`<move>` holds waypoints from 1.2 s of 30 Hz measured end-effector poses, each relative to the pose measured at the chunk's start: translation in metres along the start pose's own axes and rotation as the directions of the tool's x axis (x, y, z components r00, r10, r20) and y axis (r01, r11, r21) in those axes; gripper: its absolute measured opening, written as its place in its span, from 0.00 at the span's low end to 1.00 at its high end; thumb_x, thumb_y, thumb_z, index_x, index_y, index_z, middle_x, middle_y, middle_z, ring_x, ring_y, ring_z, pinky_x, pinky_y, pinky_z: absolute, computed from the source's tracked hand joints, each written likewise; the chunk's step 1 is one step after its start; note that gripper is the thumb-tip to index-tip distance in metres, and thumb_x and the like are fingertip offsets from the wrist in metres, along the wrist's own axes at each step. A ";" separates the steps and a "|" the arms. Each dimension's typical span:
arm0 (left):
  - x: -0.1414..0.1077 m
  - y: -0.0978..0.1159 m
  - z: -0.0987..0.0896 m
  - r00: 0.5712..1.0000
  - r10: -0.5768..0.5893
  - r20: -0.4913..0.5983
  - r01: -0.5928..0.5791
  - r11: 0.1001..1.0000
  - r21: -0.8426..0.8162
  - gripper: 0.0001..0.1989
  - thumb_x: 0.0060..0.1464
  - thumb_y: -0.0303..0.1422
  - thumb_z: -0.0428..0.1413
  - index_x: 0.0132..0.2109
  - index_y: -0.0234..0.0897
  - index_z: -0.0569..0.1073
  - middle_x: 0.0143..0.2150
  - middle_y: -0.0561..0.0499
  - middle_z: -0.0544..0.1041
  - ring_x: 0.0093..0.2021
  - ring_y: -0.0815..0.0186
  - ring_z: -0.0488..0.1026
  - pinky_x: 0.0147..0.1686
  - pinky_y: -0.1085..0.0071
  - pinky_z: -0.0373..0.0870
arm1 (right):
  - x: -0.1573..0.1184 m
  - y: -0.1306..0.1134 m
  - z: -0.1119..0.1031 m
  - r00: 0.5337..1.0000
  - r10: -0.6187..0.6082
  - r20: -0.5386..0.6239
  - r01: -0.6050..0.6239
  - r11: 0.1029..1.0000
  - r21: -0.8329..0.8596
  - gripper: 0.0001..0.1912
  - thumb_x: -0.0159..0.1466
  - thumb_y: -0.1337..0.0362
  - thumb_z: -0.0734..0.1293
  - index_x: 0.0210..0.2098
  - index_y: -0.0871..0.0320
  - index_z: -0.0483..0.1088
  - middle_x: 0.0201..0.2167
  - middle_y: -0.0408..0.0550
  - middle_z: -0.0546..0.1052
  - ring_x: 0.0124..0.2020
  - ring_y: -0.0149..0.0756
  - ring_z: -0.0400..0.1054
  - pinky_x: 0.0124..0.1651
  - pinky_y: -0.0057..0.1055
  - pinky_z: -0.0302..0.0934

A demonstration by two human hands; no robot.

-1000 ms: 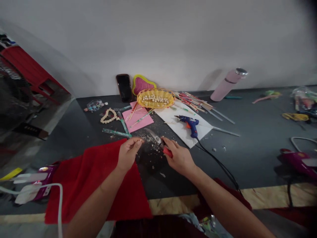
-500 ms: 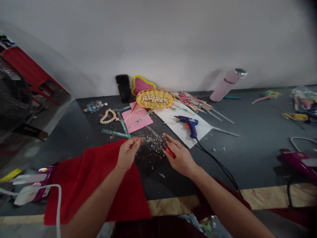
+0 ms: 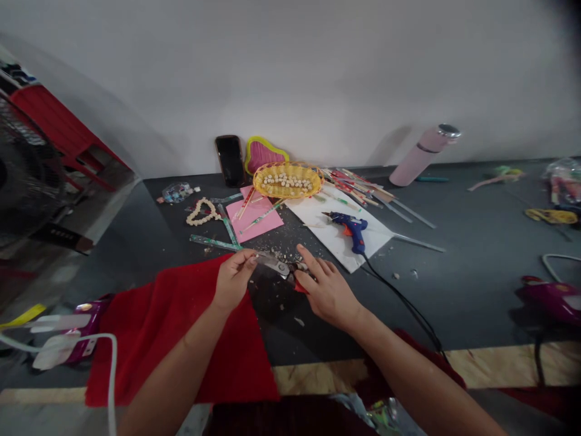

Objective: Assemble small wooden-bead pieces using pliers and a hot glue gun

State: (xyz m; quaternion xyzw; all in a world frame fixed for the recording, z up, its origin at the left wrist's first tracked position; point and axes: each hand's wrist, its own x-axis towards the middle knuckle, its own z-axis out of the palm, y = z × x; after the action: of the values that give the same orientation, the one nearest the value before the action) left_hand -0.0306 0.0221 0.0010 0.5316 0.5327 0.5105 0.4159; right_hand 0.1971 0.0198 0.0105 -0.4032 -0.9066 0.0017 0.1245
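Observation:
My right hand [image 3: 330, 293] is wrapped round the red handle of metal pruning shears [image 3: 276, 265], whose blades point left. The tip of the blades reaches the fingertips of my left hand [image 3: 232, 281]. There, thumb and forefinger pinch a tiny pale piece [image 3: 256, 257], mostly hidden by the fingers; its kind is too small to make out. Below and beyond the blades, pale chips [image 3: 281, 306] are scattered on the dark table. A red cloth [image 3: 181, 327] lies under my left wrist.
Behind stand a yellow basket [image 3: 258, 189] of small pale pieces, a phone [image 3: 230, 160] and a pink flask [image 3: 420, 157]. A blue glue gun [image 3: 349, 225] lies on white paper [image 3: 313, 212], its cord trailing right. Pink paper [image 3: 267, 224], a beaded shape [image 3: 194, 217] and sticks [image 3: 358, 191] lie about.
The shears have swung down and left, so their blades now meet my left fingertips. My left hand keeps its pinch. The view has shifted slightly.

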 end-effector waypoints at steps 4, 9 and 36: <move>0.000 -0.001 0.000 1.000 0.017 0.021 -0.017 1.000 0.023 0.09 0.53 0.36 0.54 0.34 0.35 0.74 0.32 0.51 0.72 0.33 0.67 0.67 0.35 0.74 0.62 | 0.000 -0.001 0.001 1.000 -0.001 0.009 0.001 1.000 -0.030 0.17 0.57 0.72 0.62 0.46 0.56 0.66 0.65 0.56 0.48 0.49 0.48 0.61 0.47 0.44 0.58; 0.000 -0.002 -0.001 0.998 0.029 0.057 -0.030 0.999 0.020 0.08 0.53 0.36 0.54 0.35 0.35 0.73 0.33 0.51 0.72 0.34 0.67 0.67 0.36 0.74 0.63 | 0.000 -0.001 0.000 1.000 -0.007 0.028 0.007 1.000 -0.013 0.17 0.56 0.73 0.62 0.45 0.57 0.66 0.64 0.55 0.50 0.50 0.49 0.60 0.47 0.45 0.58; -0.005 0.006 0.005 0.999 0.052 0.005 -0.052 0.990 0.129 0.08 0.53 0.35 0.53 0.35 0.35 0.73 0.31 0.51 0.73 0.32 0.66 0.69 0.34 0.73 0.64 | -0.002 -0.007 0.001 0.989 0.071 0.129 -0.104 0.957 0.270 0.32 0.52 0.72 0.60 0.58 0.60 0.54 0.47 0.55 0.67 0.47 0.42 0.62 0.50 0.38 0.60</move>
State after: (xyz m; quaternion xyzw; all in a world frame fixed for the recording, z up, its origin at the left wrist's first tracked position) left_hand -0.0246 0.0171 0.0054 0.5714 0.5503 0.4853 0.3677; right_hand 0.1932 0.0142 0.0098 -0.4209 -0.8845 0.1574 0.1256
